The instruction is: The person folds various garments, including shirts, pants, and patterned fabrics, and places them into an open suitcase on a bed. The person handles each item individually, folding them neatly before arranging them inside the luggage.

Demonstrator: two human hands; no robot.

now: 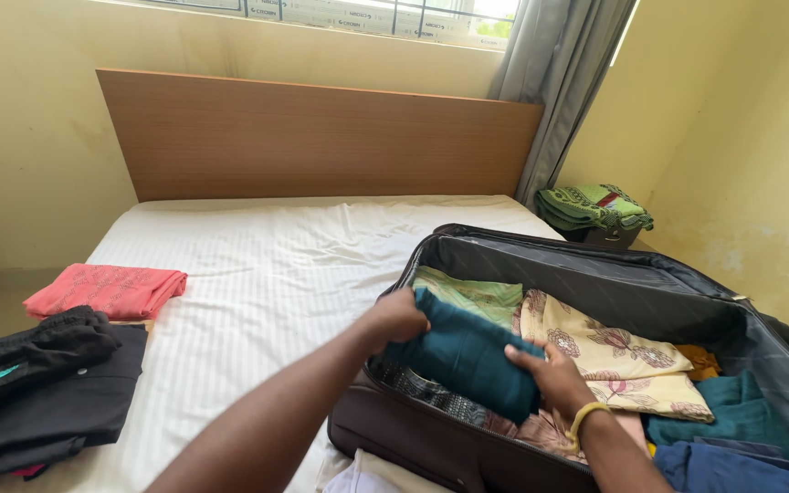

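A folded dark teal garment [468,358] lies at the near-left corner of an open dark suitcase [431,438] on the bed. My left hand [398,318] grips its left end. On its right end my right hand [550,376] presses down, a yellow band around that wrist. Under and beside the teal piece lie a light green cloth [477,294], a cream floral cloth [595,351] and a dark patterned fabric [422,389]. More teal, blue and orange clothes fill the suitcase's right side.
A white striped bedsheet [276,265] covers the bed, with a wooden headboard [321,137] behind. A folded pink garment [107,290] and black clothes [38,383] lie at the left. Folded green cloths [593,206] rest on a stand by the grey curtain [554,82].
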